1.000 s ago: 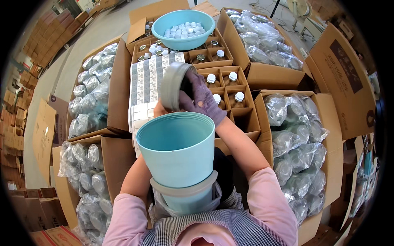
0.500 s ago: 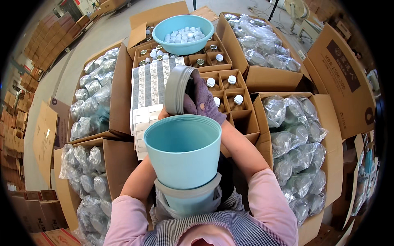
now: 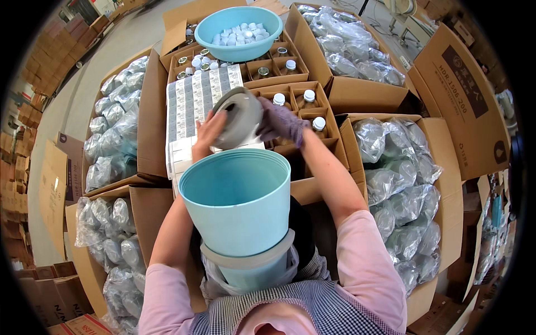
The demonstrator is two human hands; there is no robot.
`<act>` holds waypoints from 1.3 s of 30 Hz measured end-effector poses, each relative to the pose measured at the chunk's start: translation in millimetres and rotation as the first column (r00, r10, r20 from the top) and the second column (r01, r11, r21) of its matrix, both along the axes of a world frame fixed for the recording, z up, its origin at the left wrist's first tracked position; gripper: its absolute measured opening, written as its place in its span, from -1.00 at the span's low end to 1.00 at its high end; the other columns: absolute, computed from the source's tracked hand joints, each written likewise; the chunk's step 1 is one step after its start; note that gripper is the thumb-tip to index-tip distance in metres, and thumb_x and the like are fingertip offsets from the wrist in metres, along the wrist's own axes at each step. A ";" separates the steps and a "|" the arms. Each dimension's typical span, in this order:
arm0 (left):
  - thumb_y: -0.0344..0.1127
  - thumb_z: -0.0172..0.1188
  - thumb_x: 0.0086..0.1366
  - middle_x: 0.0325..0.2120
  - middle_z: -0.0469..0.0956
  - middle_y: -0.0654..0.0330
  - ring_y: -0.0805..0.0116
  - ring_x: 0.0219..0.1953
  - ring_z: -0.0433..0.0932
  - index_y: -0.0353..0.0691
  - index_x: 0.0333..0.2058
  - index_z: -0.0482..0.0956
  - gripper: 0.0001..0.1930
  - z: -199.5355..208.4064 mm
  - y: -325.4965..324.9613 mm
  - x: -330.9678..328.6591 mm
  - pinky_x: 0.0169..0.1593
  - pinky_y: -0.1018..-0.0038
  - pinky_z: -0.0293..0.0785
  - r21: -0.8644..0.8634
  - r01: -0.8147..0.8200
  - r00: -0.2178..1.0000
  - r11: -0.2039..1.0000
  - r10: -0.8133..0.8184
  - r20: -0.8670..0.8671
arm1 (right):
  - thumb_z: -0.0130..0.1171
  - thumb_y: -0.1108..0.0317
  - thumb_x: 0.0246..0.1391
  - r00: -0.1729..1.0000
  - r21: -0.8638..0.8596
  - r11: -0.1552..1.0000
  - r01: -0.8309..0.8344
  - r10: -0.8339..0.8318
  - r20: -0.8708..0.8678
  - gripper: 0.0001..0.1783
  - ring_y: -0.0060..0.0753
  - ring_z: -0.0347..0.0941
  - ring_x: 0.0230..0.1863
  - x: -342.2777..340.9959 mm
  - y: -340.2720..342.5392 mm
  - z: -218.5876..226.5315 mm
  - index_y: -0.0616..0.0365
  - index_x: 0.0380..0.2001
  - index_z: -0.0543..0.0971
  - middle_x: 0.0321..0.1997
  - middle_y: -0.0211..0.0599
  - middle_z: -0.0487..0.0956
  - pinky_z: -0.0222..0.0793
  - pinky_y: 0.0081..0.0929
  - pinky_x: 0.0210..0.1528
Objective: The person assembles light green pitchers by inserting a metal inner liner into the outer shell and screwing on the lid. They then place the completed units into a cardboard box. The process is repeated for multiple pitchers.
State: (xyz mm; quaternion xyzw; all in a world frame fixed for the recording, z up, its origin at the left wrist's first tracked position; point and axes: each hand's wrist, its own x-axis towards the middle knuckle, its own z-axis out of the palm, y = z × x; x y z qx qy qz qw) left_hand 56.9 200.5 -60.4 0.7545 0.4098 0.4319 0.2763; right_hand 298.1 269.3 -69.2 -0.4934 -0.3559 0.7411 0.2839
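A round grey lid with a deep rim (image 3: 241, 118) is held tilted above the boxes. My bare left hand (image 3: 209, 134) grips its left edge, the fingers slightly blurred. At its right edge is my right hand (image 3: 282, 121) in a purple knitted glove, fingers curled against the rim. Between my forearms stands a light blue plastic bucket (image 3: 237, 223) with its mouth open upward. Its lower part sits inside a grey ring (image 3: 251, 260) on a second blue container, with clear plastic wrap around it.
Ahead, a blue basin (image 3: 206, 28) of white caps rests on a divided carton with capped bottles (image 3: 318, 124). Printed label sheets (image 3: 187, 106) lie left of the lid. Open cartons of plastic-wrapped items (image 3: 399, 190) flank both sides. A tall cardboard flap (image 3: 466, 106) rises at right.
The lid has turned from edge-on to more face-on. My left hand has come into view at its left edge, and my right hand has shifted to the rim. The view has moved slightly.
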 end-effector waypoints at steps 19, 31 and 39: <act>0.13 0.01 0.39 -0.28 0.59 0.15 0.36 -0.17 0.52 -0.25 -0.31 0.65 -0.50 4.3 48.0 -21.4 -0.06 0.44 0.45 -0.744 0.125 0.980 0.657 0.035 0.196 | 0.26 0.02 0.00 0.323 0.571 0.275 -0.773 -0.605 0.728 -0.44 -0.15 0.58 -0.23 32.8 -15.1 134.4 0.00 0.05 0.45 -0.23 -0.22 0.59 0.50 -0.24 -0.17; 0.43 -0.31 0.34 0.25 0.30 -0.03 0.02 0.22 0.39 -0.10 0.36 0.11 -0.16 54.1 51.2 21.3 0.19 0.03 0.44 -0.109 0.806 0.181 0.581 -0.067 0.981 | 0.40 0.32 -0.11 0.744 0.735 -0.276 -0.620 0.092 0.662 -0.20 -0.22 0.49 -0.02 -3.8 -94.4 222.6 -0.02 0.27 0.36 0.02 -0.24 0.52 0.42 -0.30 0.09; 0.24 -0.27 0.46 0.13 0.43 0.02 0.24 0.13 0.48 -0.32 0.29 0.20 -0.27 0.1 -8.6 -2.3 0.19 0.30 0.43 -0.371 0.710 0.501 0.599 -0.060 0.863 | 0.14 -0.09 0.13 0.985 0.796 0.581 0.172 -0.084 -0.151 -0.07 -0.21 0.11 0.41 -12.8 -63.0 155.9 0.16 0.41 0.07 0.36 -0.04 0.25 0.14 -0.29 0.35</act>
